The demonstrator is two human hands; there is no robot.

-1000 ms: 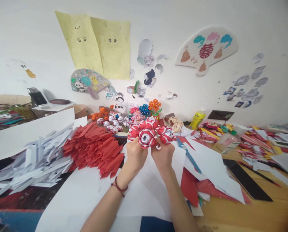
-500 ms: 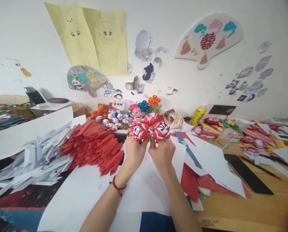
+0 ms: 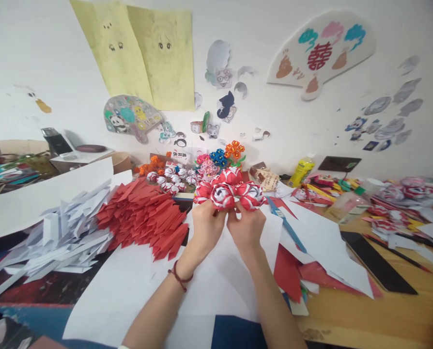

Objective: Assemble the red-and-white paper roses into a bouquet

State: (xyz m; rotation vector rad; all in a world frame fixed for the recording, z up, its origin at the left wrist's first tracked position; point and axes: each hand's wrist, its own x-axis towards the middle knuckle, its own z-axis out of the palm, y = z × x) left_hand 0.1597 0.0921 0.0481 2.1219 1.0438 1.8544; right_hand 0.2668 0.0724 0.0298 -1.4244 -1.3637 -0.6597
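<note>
Several red-and-white paper flowers (image 3: 232, 176) form a bunch held up over the white paper sheet (image 3: 202, 291). My left hand (image 3: 208, 224), with a dark red cord on its wrist, is closed beneath the left blooms. Close beside it, my right hand (image 3: 246, 227) is closed under the right bloom (image 3: 252, 196). Both hands pinch the underside of the bunch, where the stems are mostly hidden by fingers and petals. Left of my hands lie a pile of folded red paper pieces (image 3: 144, 215) and a pile of folded white ones (image 3: 62, 232).
Small white-and-red flowers (image 3: 173, 182) and a pot of bright flowers (image 3: 234, 152) stand at the back. On the right are a blue cutter-like tool (image 3: 287, 225), a yellow bottle (image 3: 301, 170), a clear bottle (image 3: 349, 206) and a black flat object (image 3: 378, 261).
The bunch has turned in my fingers, and a bloom with a white centre now faces me at the front. The camera view has shifted slightly.
</note>
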